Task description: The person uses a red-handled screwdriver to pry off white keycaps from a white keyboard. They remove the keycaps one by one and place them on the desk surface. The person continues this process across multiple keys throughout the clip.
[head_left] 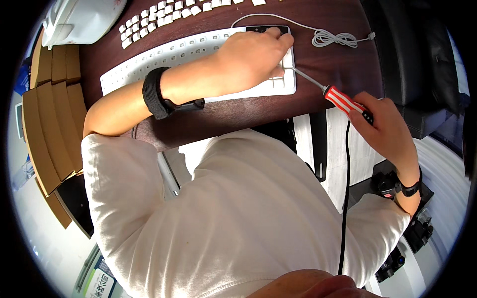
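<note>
Dark brown tabletop fills the upper part of the frame, with a white keyboard lying across it at a slant. The right hand, at right of centre, is clenched around the red-and-white striped handle of a screwdriver; its thin metal shaft runs up and left to the keyboard's right end, where the tip meets the keys. That handle looks hard and ribbed, light and easy to steer, best held well back as it is now. The left hand lies on the keyboard's right end, fingers curled down over the keys and pressing the board flat rather than grasping anything I can make out. The board itself seems light, stiff plastic, likely to slide or crack if levered hard.

Loose white keycaps lie in rows in the upper left, small and easily scattered. A coiled white cable rests in the upper right. Brown cardboard boxes stack along the left edge.

The screwdriver tip is partly hidden by the left fingers, and the person's shirt covers the near tabletop edge.
</note>
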`<state>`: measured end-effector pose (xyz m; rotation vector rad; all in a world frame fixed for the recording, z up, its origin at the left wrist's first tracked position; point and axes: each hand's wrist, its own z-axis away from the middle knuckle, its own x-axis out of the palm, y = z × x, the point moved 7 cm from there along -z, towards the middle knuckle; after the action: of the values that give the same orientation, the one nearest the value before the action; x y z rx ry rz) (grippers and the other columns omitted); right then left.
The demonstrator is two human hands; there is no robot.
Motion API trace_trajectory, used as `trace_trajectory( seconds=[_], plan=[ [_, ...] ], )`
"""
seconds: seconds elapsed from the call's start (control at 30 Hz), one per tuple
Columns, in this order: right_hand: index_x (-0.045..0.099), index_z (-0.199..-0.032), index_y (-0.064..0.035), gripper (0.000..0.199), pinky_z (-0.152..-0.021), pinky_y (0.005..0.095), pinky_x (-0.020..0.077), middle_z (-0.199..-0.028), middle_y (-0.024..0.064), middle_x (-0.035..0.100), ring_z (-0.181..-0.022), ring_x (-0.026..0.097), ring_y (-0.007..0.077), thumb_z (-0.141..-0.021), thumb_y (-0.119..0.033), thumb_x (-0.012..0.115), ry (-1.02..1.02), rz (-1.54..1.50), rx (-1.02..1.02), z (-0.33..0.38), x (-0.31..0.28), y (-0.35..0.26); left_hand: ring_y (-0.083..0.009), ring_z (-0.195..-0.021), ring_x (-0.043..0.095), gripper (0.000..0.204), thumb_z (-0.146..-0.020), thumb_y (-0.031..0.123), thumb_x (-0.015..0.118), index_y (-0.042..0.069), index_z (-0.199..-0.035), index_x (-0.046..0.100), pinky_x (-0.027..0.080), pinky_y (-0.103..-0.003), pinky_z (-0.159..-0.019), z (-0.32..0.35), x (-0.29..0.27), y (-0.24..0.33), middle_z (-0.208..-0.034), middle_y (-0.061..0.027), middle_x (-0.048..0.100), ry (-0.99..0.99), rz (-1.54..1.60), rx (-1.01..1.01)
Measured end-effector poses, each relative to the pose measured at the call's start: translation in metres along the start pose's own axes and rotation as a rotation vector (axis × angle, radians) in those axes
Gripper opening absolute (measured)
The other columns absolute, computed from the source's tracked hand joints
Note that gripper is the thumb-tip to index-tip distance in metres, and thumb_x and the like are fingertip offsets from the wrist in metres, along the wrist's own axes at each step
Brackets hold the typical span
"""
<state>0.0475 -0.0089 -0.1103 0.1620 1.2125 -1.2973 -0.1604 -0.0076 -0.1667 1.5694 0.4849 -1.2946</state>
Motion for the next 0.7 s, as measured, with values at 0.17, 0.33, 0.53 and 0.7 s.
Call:
trace_trajectory(
  seconds=[0.17,0.33,0.53,0.7],
  plan=[
    [0.063,-0.097,-0.001,0.022,-0.054,0.037,0.0391,-0.062,0.0167,0.054,-0.052,0.053,0.0275,-0.094,-0.023,0.064,-0.009,-0.095,-0.047,-0.008,0.014,0.03,-0.0357,-0.095,0.063,0.04,-0.088,0.023,0.069,0.003,-0.118,0.053,0.052,-0.046,-0.078,-0.003,0.003,-0.005,-0.109,-0.0137,0.058,-0.003,0.036,-0.005],
    [0.061,-0.1,-0.0015,0.024,-0.051,0.0329,0.039,-0.065,0.0106,0.051,-0.048,0.048,0.0165,-0.097,-0.025,0.063,-0.038,-0.314,-0.036,-0.014,0.056,0.065,-0.0363,-0.094,0.064,0.041,-0.089,0.027,0.069,0.002,-0.118,0.053,0.052,-0.045,-0.079,-0.002,0.005,-0.003,-0.109,-0.0139,0.059,0.015,0.007,0.03],
    [0.059,-0.098,-0.0047,0.02,-0.045,0.0219,0.0359,-0.066,-0.003,0.05,-0.049,0.045,0.0046,-0.102,-0.024,0.057,-0.127,-0.747,0.088,-0.005,0.095,0.075,-0.0358,-0.094,0.064,0.041,-0.089,0.028,0.068,0.002,-0.117,0.053,0.052,-0.044,-0.078,-0.004,0.008,-0.008,-0.11,-0.0136,0.059,0.043,-0.004,0.059],
    [0.059,-0.097,-0.0016,0.029,-0.04,0.0228,0.033,-0.059,-0.0002,0.049,-0.043,0.042,0.0065,-0.106,-0.027,0.049,-0.193,-1.091,0.069,-0.004,0.133,0.078,-0.0356,-0.094,0.064,0.042,-0.089,0.029,0.068,0.003,-0.118,0.052,0.052,-0.044,-0.078,-0.004,0.007,-0.007,-0.111,-0.0136,0.059,0.046,0.009,0.09]
  ],
)
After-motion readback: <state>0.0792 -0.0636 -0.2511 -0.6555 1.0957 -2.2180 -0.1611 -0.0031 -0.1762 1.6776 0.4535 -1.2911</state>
